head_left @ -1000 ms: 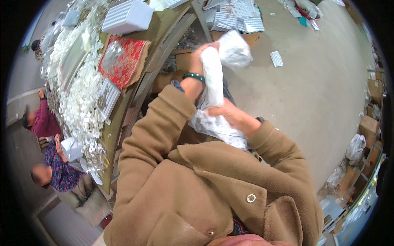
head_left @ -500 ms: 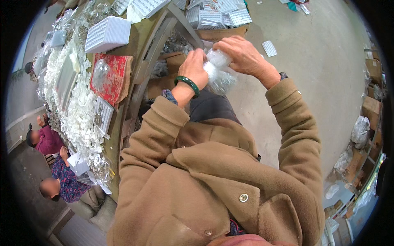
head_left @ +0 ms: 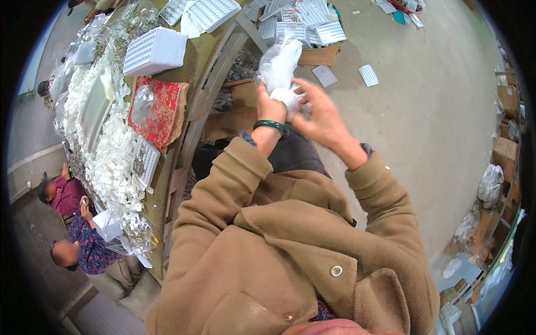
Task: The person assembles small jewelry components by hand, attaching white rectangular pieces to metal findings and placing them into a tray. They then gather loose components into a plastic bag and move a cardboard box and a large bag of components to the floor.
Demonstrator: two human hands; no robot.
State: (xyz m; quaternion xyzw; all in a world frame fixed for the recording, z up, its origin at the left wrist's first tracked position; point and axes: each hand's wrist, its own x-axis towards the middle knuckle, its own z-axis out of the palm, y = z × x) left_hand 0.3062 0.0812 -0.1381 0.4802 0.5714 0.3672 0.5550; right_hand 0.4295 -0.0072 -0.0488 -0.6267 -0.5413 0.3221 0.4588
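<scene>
A clear plastic bag (head_left: 279, 64) with whitish contents I cannot make out stands up from my hands, its lower part bunched. My left hand (head_left: 272, 107), with a dark green bangle at its wrist, is closed around that bunched part. On the other side, my right hand (head_left: 324, 116) is beside the bunched plastic with thumb and forefinger curved toward it. Motion smears its fingers, so its grip is unclear. Both hands are in front of my body, to the right of the worktable (head_left: 207, 56).
White pieces (head_left: 120, 173), a stack of white trays (head_left: 156, 51) and a red patterned cloth (head_left: 159, 111) cover the table. Beyond my hands a carton (head_left: 321, 56) overflows with trays; two trays lie on the floor. Two people sit at the table's far left. Cartons line the right.
The bag has swung from hanging below my hands to standing above them. My right hand has moved down and nearer to me. My view has shifted slightly.
</scene>
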